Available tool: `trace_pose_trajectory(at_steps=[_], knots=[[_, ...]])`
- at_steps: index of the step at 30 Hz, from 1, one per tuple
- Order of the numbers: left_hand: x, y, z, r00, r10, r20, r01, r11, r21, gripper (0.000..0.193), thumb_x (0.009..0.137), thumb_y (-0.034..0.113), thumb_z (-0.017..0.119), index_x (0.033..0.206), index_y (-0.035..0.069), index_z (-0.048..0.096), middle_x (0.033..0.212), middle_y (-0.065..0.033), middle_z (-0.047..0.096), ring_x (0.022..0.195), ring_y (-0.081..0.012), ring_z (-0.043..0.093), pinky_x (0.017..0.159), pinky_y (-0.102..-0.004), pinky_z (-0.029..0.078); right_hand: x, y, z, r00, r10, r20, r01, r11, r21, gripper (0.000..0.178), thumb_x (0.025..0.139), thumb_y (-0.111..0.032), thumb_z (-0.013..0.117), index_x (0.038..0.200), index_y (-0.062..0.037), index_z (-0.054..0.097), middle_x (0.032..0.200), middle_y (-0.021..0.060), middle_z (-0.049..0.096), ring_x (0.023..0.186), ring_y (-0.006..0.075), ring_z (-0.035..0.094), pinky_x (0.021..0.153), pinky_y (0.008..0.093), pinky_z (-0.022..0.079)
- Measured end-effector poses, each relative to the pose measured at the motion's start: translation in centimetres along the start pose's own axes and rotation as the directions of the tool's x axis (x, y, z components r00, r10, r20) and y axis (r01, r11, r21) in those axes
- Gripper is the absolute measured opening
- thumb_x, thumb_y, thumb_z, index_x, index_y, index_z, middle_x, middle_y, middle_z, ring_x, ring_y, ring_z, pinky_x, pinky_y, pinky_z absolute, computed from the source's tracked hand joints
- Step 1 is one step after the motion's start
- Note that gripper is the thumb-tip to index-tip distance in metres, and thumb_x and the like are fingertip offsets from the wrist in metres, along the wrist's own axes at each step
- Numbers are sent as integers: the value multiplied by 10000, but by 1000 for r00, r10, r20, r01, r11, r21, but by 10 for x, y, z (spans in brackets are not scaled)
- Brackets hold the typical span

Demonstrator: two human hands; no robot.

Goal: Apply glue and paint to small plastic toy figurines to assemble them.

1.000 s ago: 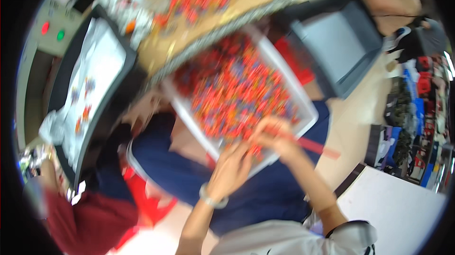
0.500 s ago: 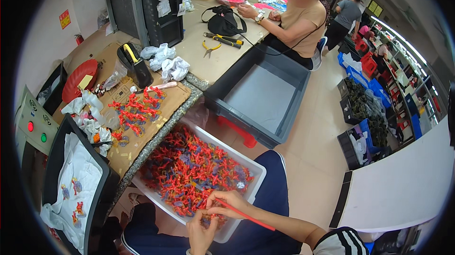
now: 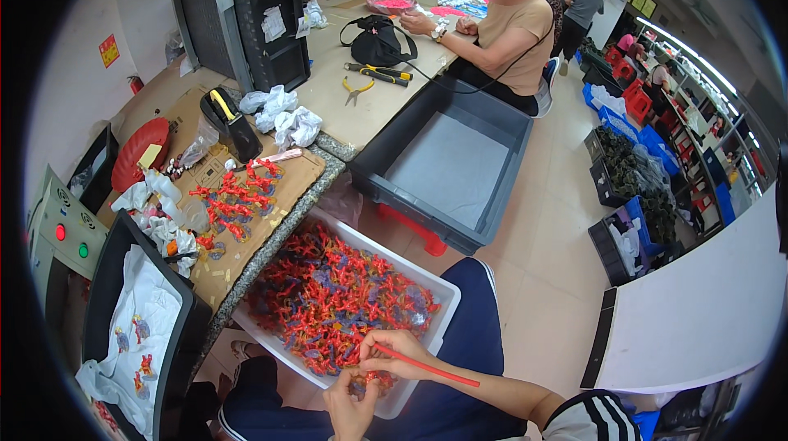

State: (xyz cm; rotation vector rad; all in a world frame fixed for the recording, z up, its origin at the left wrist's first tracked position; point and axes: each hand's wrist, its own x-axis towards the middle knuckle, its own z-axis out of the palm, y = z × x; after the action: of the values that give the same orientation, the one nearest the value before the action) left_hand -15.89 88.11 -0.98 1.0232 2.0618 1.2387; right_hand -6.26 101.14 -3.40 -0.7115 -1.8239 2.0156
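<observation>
Over the near end of a white plastic bin (image 3: 446, 303), my two hands work close together. My right hand (image 3: 396, 352) is closed around a thin red stick-shaped tool (image 3: 439, 373), whose shaft runs back over my forearm; its working tip is hidden by the fingers. Pinched in my left hand (image 3: 349, 408) is a small red figurine (image 3: 379, 377), mostly covered by fingers. Beneath them the bin holds a heap of similar red figurines (image 3: 336, 293) with purple and yellowish parts.
More figurines (image 3: 234, 203) lie on cardboard on the left bench. A black tray (image 3: 185, 293) with white lining holds several others. An empty grey crate (image 3: 451, 158) sits on a red stool (image 3: 414, 232). Pliers (image 3: 356, 91) lie on the far table, where another person (image 3: 509, 31) sits.
The whole view has shifted slightly. My hands stay together over the bin with the same grips; a small yellowish piece beside my right fingers no longer shows.
</observation>
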Motion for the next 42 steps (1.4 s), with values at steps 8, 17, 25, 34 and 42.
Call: trace_pose_trajectory(at_steps=[8, 17, 25, 34, 42], knots=[[2, 3, 0, 1000, -9, 19, 9, 1000, 4, 191, 720, 100, 723, 824, -27, 625, 644, -82, 628, 564, -120, 573, 551, -264, 449, 1, 1, -3, 1000, -20, 7, 20, 1000, 21, 116, 788, -35, 692, 840, -19, 590, 806, 39, 645, 743, 95, 617, 654, 237, 480], [-3, -1, -4, 994, 104, 36, -105, 994, 23, 156, 827, 143, 681, 903, 20, 625, 636, -58, 585, 536, -115, 491, 501, -273, 404, -2, -4, -1, 1000, 9, -5, -9, 1000, 25, 134, 778, -49, 711, 829, -26, 589, 791, 33, 640, 724, 90, 598, 646, 241, 468], [-4, -2, -2, 985, 173, -8, -173, 985, 26, 170, 821, 153, 687, 902, 18, 626, 619, -88, 584, 507, -133, 494, 485, -294, 402, -3, -4, -3, 1000, -14, 14, 15, 1000, -19, 109, 817, -61, 692, 843, -14, 597, 821, 32, 641, 761, 76, 618, 690, 216, 489], [-8, -5, -2, 992, 128, -12, -129, 991, -28, 172, 823, 153, 688, 896, 10, 625, 632, -90, 595, 523, -136, 504, 496, -292, 413, -3, 0, 0, 999, 8, 35, -7, 1000, -6, 114, 826, -86, 692, 851, -24, 600, 817, 15, 630, 755, 59, 591, 692, 217, 481], [-8, -5, -4, 998, 66, -24, -67, 997, -30, 182, 824, 164, 693, 880, 9, 614, 622, -67, 567, 544, -103, 468, 505, -286, 409, -1, -1, 4, 999, 10, 37, -10, 1000, 1, 125, 818, -92, 698, 854, -24, 599, 835, 26, 635, 771, 76, 597, 699, 228, 473]])
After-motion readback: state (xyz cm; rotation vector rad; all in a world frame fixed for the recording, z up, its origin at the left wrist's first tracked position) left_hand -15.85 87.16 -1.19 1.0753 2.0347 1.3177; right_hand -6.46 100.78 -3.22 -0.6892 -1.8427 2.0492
